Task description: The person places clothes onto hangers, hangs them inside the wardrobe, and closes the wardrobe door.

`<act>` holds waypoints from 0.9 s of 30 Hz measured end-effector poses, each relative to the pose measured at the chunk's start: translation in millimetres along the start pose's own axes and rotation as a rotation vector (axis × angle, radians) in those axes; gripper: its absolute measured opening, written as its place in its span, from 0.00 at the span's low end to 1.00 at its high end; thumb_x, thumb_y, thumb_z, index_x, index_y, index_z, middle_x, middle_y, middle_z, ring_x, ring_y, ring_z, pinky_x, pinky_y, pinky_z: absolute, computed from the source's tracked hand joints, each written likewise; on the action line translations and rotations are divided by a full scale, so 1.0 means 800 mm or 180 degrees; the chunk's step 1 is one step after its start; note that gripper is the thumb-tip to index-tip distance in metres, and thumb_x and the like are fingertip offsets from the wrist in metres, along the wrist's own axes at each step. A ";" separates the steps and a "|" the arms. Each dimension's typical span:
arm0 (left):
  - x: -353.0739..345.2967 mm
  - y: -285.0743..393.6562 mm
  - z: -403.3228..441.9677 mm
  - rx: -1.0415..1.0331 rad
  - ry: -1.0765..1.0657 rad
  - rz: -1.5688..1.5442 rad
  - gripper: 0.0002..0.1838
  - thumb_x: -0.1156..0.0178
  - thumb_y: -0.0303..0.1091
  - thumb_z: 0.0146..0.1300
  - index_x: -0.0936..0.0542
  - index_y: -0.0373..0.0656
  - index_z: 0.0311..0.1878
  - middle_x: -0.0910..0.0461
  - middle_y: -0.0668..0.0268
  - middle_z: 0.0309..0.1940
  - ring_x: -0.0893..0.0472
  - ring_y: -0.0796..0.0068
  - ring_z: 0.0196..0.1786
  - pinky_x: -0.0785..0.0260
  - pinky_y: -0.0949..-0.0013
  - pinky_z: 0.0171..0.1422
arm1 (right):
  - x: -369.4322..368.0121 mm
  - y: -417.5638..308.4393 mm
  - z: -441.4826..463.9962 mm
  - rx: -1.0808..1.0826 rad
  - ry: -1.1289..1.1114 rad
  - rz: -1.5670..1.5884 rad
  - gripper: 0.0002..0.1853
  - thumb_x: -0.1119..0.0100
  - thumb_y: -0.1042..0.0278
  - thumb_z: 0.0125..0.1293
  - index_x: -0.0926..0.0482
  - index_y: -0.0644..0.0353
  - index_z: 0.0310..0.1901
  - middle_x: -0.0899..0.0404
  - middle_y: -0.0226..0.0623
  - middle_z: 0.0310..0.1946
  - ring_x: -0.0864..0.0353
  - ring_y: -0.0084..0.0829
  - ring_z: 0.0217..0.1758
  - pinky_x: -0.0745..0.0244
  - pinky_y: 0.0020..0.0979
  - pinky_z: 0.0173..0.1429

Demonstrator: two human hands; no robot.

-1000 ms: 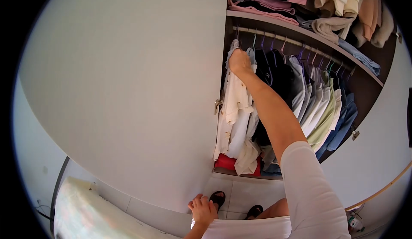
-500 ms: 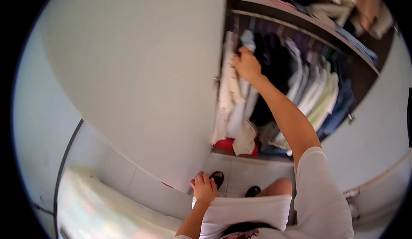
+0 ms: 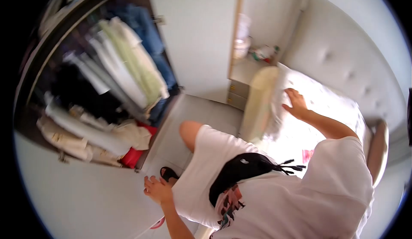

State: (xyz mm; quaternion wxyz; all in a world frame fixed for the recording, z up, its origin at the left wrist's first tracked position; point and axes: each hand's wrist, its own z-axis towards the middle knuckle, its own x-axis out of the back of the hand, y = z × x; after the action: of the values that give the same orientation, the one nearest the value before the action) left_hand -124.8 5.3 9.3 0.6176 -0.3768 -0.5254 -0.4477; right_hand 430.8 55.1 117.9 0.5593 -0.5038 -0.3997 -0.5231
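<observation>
My right hand [image 3: 296,105] reaches out over the bed, its fingers spread and nothing in it. Beneath it lies white patterned bedding [image 3: 332,104]; whether the fingertips touch it, I cannot tell. My left hand [image 3: 158,190] is low beside the white wardrobe door [image 3: 86,196], with fingers apart and slightly bent. It holds nothing, and contact with the door is unclear. To the left stands the open wardrobe, where hanging clothes include a light green garment [image 3: 128,61], black garments [image 3: 86,93] and blue denim [image 3: 148,29].
A second wardrobe door [image 3: 197,37] stands open ahead. Past it is a bedside cabinet [image 3: 238,94] with small items on top. The bed's tufted headboard [image 3: 343,46] rises at the right. Red cloth [image 3: 134,156] lies at the wardrobe's bottom, above the tiled floor [image 3: 214,114].
My view has swung right from the wardrobe toward the bed. My right hand has left the hanging clothes and is now over the bed. My left hand stays low near the door.
</observation>
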 end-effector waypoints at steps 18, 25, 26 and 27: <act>-0.008 0.070 0.039 -0.0732 -0.0528 0.0435 0.15 0.52 0.39 0.62 0.28 0.39 0.45 0.31 0.59 0.49 0.30 0.62 0.52 0.43 0.56 0.59 | -0.088 0.007 -0.507 -0.4325 -0.1724 0.0728 0.62 0.33 0.36 0.36 0.62 0.55 0.66 0.64 0.51 0.67 0.62 0.51 0.70 0.52 0.51 0.66; -0.014 0.066 0.032 -0.0835 -0.0144 0.0091 0.12 0.51 0.35 0.61 0.28 0.38 0.43 0.30 0.57 0.44 0.30 0.59 0.49 0.41 0.56 0.55 | -0.100 0.072 -0.621 -0.5015 -0.1552 0.0429 0.41 0.33 0.43 0.43 0.36 0.60 0.54 0.35 0.46 0.54 0.32 0.41 0.56 0.33 0.44 0.53; -0.011 0.067 0.032 -0.0865 -0.0233 -0.0056 0.11 0.51 0.33 0.60 0.28 0.38 0.42 0.30 0.56 0.43 0.30 0.59 0.49 0.41 0.56 0.55 | -0.102 0.076 -0.633 -0.4996 -0.1777 0.0595 0.40 0.33 0.43 0.43 0.35 0.60 0.53 0.33 0.45 0.53 0.31 0.40 0.54 0.32 0.43 0.52; -0.010 0.068 0.031 -0.0769 -0.0237 -0.0046 0.11 0.51 0.33 0.60 0.28 0.38 0.42 0.30 0.56 0.43 0.30 0.59 0.49 0.41 0.56 0.55 | -0.103 0.078 -0.647 -0.4917 -0.2078 0.0719 0.39 0.33 0.44 0.43 0.34 0.60 0.52 0.32 0.44 0.52 0.30 0.39 0.53 0.32 0.42 0.51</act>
State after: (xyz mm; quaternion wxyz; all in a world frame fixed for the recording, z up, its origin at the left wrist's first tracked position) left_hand -81.3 47.1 5.5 0.5445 -0.4610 -0.4930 -0.4979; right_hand 439.9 -441.2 -61.0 -0.0367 -0.9073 -0.0187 -0.4185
